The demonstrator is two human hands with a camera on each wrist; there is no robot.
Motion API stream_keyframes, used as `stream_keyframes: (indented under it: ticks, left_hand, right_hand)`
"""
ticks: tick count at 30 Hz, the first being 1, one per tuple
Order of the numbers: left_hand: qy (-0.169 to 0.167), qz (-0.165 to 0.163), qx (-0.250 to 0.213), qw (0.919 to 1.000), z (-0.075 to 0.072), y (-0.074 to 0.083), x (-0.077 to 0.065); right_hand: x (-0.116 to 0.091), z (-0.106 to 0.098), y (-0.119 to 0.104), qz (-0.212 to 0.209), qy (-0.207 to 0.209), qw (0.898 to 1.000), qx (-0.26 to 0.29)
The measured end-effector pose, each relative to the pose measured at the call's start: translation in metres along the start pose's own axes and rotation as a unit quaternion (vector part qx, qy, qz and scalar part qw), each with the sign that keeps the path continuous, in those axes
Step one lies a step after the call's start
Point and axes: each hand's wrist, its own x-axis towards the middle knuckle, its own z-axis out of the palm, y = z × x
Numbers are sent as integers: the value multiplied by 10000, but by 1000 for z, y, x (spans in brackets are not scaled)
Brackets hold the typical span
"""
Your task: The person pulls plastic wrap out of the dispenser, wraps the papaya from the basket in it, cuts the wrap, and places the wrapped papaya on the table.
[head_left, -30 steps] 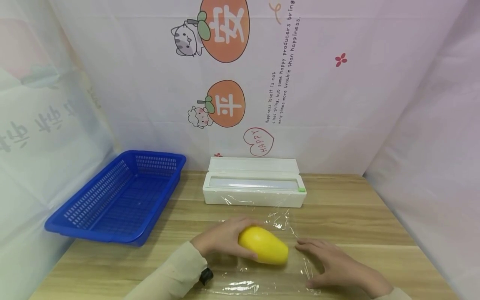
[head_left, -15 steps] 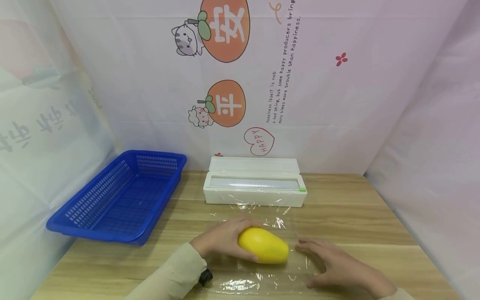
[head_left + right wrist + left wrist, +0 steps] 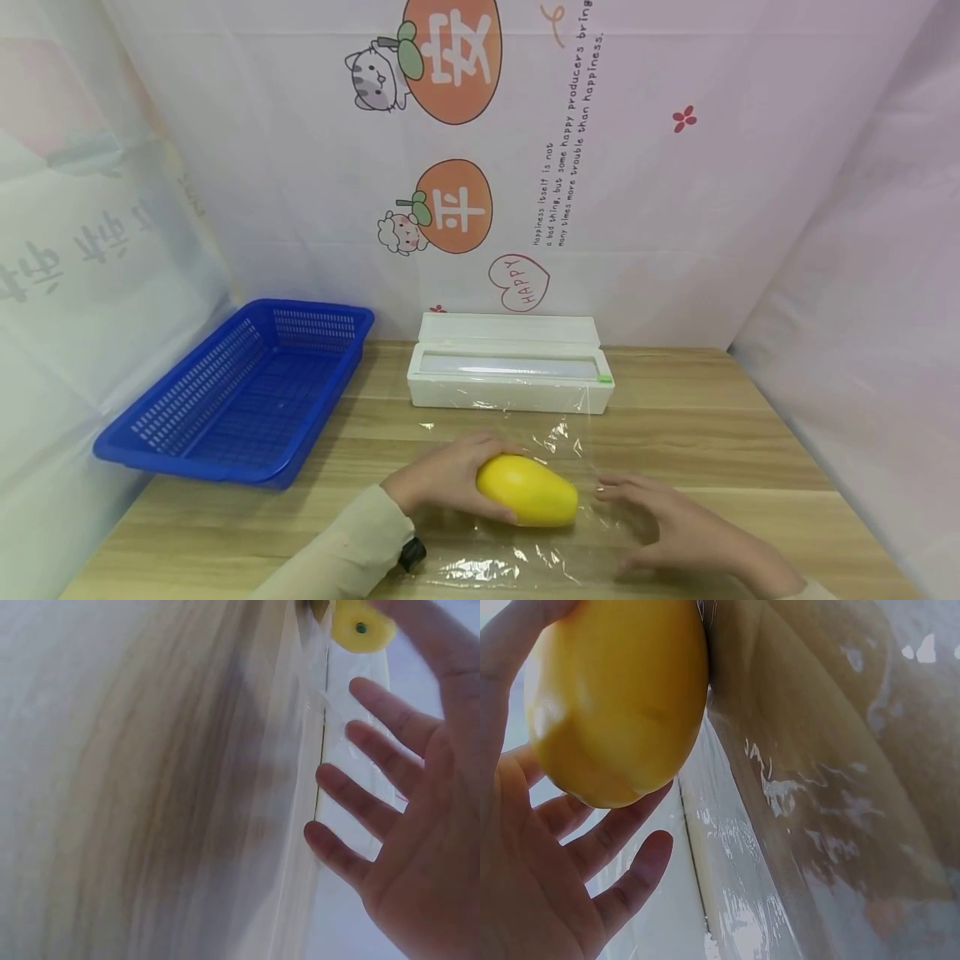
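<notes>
A smooth yellow papaya-like fruit (image 3: 527, 491) lies tilted over a sheet of clear cling film (image 3: 480, 570) on the table. My left hand (image 3: 453, 479) grips its left end, thumb on the near side. Fingers curve round the fruit in the left wrist view too. My right hand (image 3: 675, 525) stays just right of the film with fingers spread and nothing in its palm. In the right wrist view, a small green spot marks the fruit's end (image 3: 361, 628). Whether the right fingertips touch the film edge, I cannot tell.
Behind the fruit stands a white cling film dispenser (image 3: 510, 392) with its lid raised and a green slider at its right end. The film runs from it toward me. A blue plastic basket (image 3: 300, 442) sits at the left. White printed cloth (image 3: 637, 208) borders the wooden table.
The film's right edge and its glints have shifted a little beside my right hand. That hand has moved slightly right. My left hand and the fruit stay in place.
</notes>
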Motion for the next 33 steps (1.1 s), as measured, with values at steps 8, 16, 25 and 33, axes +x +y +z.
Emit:
stream_keyframes:
  ticks: [8, 16, 25, 33]
  left_hand:
    - [8, -40, 83, 10000, 1, -2, 0]
    - [36, -82, 49, 9999, 2, -5, -1]
    - [16, -146, -185, 9997, 0, -6, -2]
    - [-25, -173, -253, 9995, -2, -5, -4]
  right_hand:
    - [1, 2, 1, -63, 523, 9986, 67]
    - [4, 3, 2, 131, 672, 9975, 200]
    - [5, 4, 4, 161, 677, 9974, 177]
    - [5, 4, 3, 77, 641, 9977, 193]
